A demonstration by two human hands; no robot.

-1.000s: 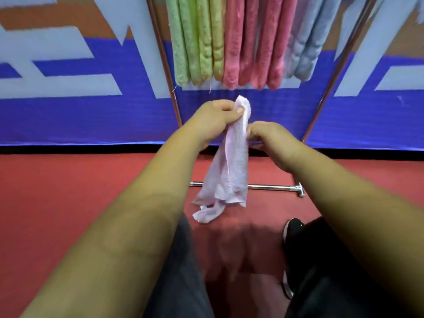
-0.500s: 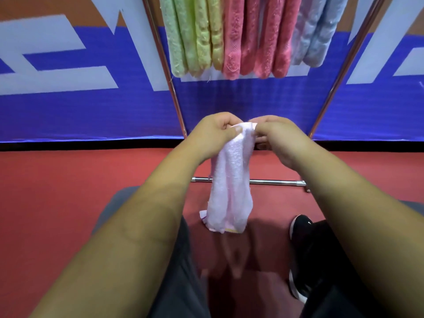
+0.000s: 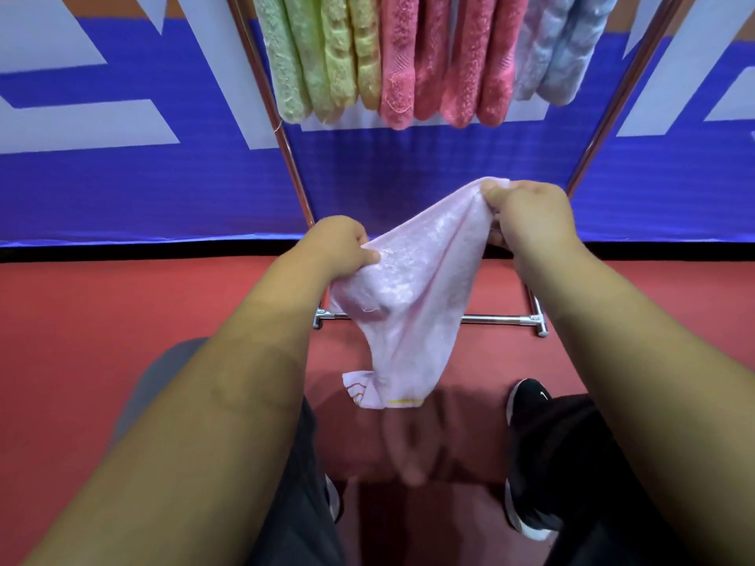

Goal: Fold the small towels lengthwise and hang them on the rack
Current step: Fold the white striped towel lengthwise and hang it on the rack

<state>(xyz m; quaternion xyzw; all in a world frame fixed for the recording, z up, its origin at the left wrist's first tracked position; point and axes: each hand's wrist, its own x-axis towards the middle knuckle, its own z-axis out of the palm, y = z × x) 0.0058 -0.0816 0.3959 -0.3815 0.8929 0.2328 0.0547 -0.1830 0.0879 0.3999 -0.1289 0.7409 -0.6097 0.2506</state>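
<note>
A small pale pink towel (image 3: 412, 296) hangs spread between my hands in front of the rack. My left hand (image 3: 337, 249) pinches its left edge lower down. My right hand (image 3: 527, 216) pinches its upper right corner higher up. The towel's bottom end, with a yellow stitched line, dangles loose. The metal rack (image 3: 500, 319) stands ahead; its slanted poles rise left and right. Folded green towels (image 3: 322, 55), pink towels (image 3: 445, 59) and pale blue towels (image 3: 559, 51) hang side by side from its top, which is out of view.
A blue and white banner wall (image 3: 122, 185) stands right behind the rack. The floor (image 3: 102, 320) is red. My black shoes (image 3: 527, 406) and dark trouser legs are at the bottom, close to the rack's foot bar.
My hands were together at the top of the bunched towel. They have drawn apart, the right one up and right, the left one down and left, and the towel has opened out.
</note>
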